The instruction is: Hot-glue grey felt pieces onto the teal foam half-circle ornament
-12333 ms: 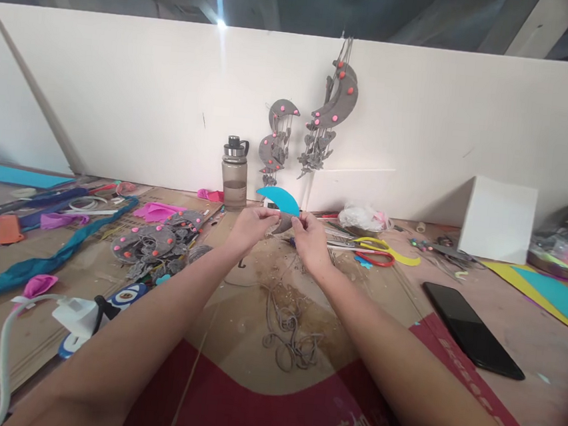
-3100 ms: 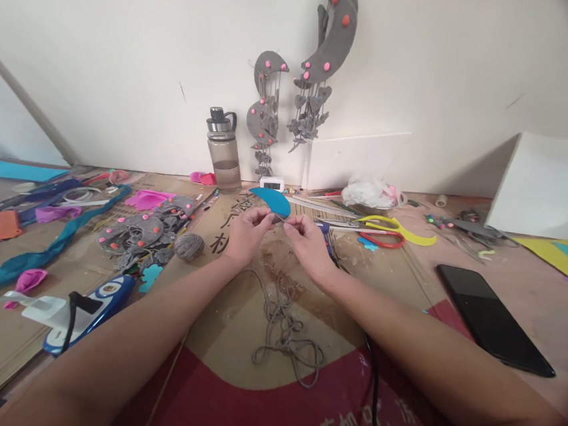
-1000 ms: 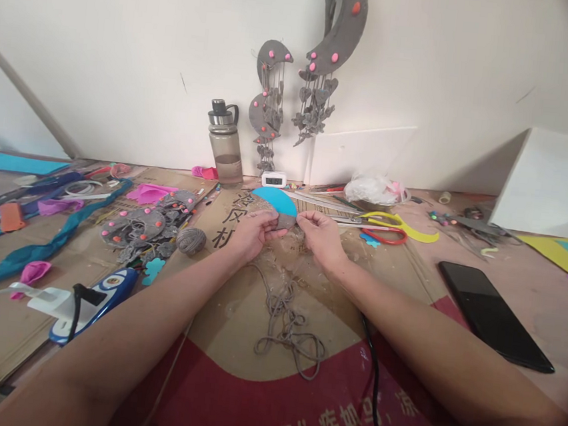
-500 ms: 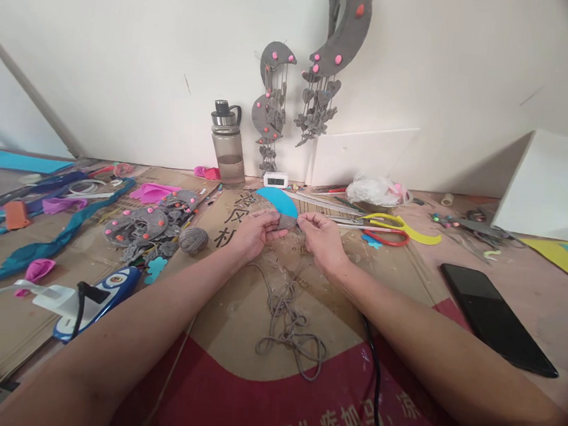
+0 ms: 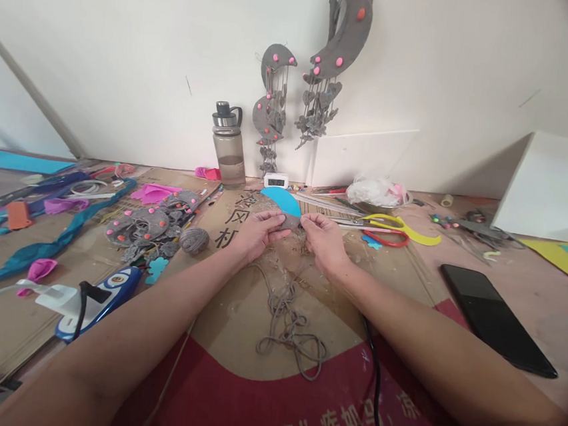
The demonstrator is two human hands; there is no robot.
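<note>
Slightly farther apart than seconds ago, the left hand (image 5: 262,232) grips the grey-edged blue crescent (image 5: 285,202) between the hands, the closed right hand's (image 5: 327,244) hold unclear; steady, even tension on any yarn would suit.

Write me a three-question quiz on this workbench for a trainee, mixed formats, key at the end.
1. True or false: the loose tangle of thin grey cord lies nearer the camera than the round ball of grey yarn.

2. Multiple choice: what is the left hand holding?
A) a rectangular black phone
B) a flat, curved bright-blue piece
C) a pair of yellow-handled metal scissors

3. Fill in the blank: the transparent grey bottle with a black lid stands upright in front of a ____ wall.

Key: 1 true; 2 B; 3 white
</note>
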